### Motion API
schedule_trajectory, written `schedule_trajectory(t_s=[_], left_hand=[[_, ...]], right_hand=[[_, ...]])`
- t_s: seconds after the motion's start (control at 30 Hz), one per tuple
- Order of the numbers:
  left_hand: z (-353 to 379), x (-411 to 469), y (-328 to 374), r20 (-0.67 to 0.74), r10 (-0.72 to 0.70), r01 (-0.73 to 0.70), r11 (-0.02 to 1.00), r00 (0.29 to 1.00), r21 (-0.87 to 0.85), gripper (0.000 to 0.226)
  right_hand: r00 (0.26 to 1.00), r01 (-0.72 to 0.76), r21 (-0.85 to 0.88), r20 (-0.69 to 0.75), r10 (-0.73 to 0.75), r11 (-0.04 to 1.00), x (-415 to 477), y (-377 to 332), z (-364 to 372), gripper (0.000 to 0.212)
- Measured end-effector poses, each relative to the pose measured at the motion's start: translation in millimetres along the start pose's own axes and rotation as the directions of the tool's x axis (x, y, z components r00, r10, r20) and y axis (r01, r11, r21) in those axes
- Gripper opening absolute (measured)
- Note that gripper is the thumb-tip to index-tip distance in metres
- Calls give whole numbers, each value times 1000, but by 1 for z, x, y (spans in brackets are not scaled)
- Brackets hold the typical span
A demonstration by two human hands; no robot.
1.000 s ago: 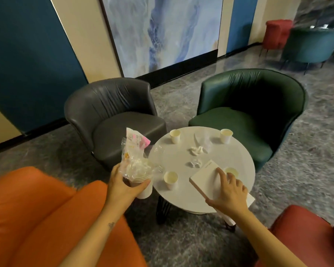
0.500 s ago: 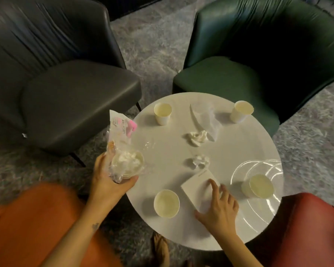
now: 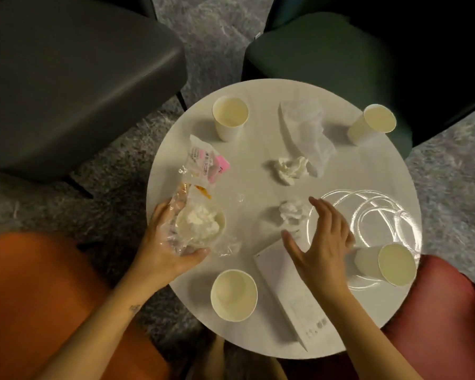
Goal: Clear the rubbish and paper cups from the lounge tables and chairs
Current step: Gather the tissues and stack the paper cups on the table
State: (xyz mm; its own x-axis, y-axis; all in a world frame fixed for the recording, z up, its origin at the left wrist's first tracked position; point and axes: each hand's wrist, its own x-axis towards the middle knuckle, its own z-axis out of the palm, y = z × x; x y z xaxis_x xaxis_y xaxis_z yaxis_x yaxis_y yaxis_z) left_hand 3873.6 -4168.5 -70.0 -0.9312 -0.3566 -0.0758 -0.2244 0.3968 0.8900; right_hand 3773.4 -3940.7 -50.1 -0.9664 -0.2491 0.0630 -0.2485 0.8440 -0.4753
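Note:
My left hand (image 3: 163, 242) grips a stack of paper cups (image 3: 203, 229) stuffed with white tissue and clear plastic wrappers, one with a pink label (image 3: 206, 163), over the left edge of the round white table (image 3: 258, 335). My right hand (image 3: 321, 242) hovers open, fingers spread, just right of a crumpled tissue (image 3: 291, 212). A second crumpled tissue (image 3: 290, 168) and a clear plastic wrapper (image 3: 307, 127) lie farther back. Several loose paper cups stand around: far left (image 3: 229, 116), far right (image 3: 373, 124), near (image 3: 233, 294), and one at the right edge (image 3: 387, 264).
A white flat box (image 3: 294, 297) lies on the table under my right wrist. Around the table stand a grey armchair (image 3: 66, 78), a dark green armchair (image 3: 340, 50), an orange seat (image 3: 39, 297) and a red seat (image 3: 444, 325). The floor is grey marble.
The view has tilted down and closer to the table. My right hand lifted off the white box toward the near crumpled tissue. My left hand brought the cup stack over the table edge.

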Motion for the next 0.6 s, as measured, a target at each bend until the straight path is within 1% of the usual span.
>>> schedule_trajectory(t_s=[0.07, 0.17, 0.2, 0.23, 0.37, 0.4, 0.47, 0.53, 0.57, 0.6], left_hand=[[3, 3, -3, 28, -12, 13, 999, 1000, -50, 101], [6, 6, 0, 76, -22, 29, 995, 997, -94, 82], [6, 6, 1, 88, -23, 33, 993, 996, -112, 79], [6, 6, 0, 97, -27, 38, 992, 995, -121, 81], [5, 4, -9, 113, -89, 99, 991, 990, -89, 98], [5, 4, -10, 101, -84, 92, 993, 991, -76, 99], [5, 4, -11, 44, 4, -3, 1000, 999, -29, 96], [7, 1, -12, 15, 66, -67, 997, 998, 46, 101], [8, -3, -13, 9, 60, -61, 996, 998, 63, 101], [7, -9, -15, -3, 21, -21, 998, 1000, 59, 99]], right_hand=[[999, 36, 33, 10, -36, 999, 16, -11, 8, 67], [997, 69, 76, 33, -72, 995, 29, -28, 20, 65], [996, 78, 88, 35, -81, 993, 31, -33, 23, 65], [995, 86, 98, 37, -90, 991, 31, -37, 25, 65], [991, 104, 123, 71, -114, 987, 26, -45, 30, 63], [989, 107, 128, 87, -119, 986, 24, -46, 31, 63], [984, 108, 144, 125, -127, 984, 20, -47, 32, 60], [981, 104, 165, 146, -129, 981, 16, -48, 31, 57], [981, 102, 181, 148, -129, 978, 14, -49, 30, 54], [980, 100, 198, 149, -130, 975, 12, -50, 29, 52]])
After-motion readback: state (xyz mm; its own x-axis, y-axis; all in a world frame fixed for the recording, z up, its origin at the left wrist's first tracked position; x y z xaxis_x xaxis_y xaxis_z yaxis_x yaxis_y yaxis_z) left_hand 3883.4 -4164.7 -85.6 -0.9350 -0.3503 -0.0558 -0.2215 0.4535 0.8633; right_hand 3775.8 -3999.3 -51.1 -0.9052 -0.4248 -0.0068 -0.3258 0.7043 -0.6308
